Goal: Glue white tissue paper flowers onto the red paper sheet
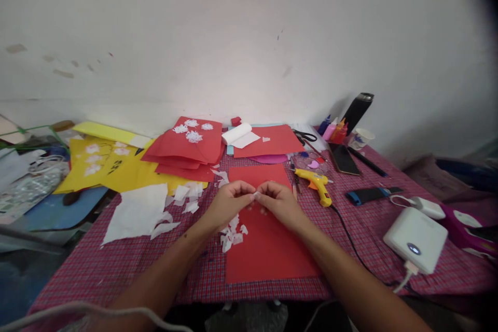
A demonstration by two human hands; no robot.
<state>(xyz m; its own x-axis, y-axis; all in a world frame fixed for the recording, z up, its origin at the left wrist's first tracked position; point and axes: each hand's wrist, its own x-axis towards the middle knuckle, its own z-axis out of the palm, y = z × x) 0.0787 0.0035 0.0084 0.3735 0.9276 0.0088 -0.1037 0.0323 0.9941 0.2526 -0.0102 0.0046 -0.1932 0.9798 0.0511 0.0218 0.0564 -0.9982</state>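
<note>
Over a sheet of red paper (272, 254), my left hand (231, 199) and my right hand (277, 201) meet fingertip to fingertip. Both are closed in a pinch on a tiny bit of white paper (256, 194), mostly hidden by the fingers. Torn white paper scraps (231, 238) lie along the red sheet's left edge, below my left hand. Farther left are small cut white pieces (189, 194) and a larger torn white sheet (136, 212). A yellow glue gun (317, 181) rests to the right of my right hand.
Red sheets with white paper flowers (192, 135) and yellow sheets (89, 161) lie at the back left. A white paper roll (237, 134) and black scissors (305, 136) sit behind. At right are a phone (344, 159), a black flask (358, 111) and a corded white power bank (416, 238).
</note>
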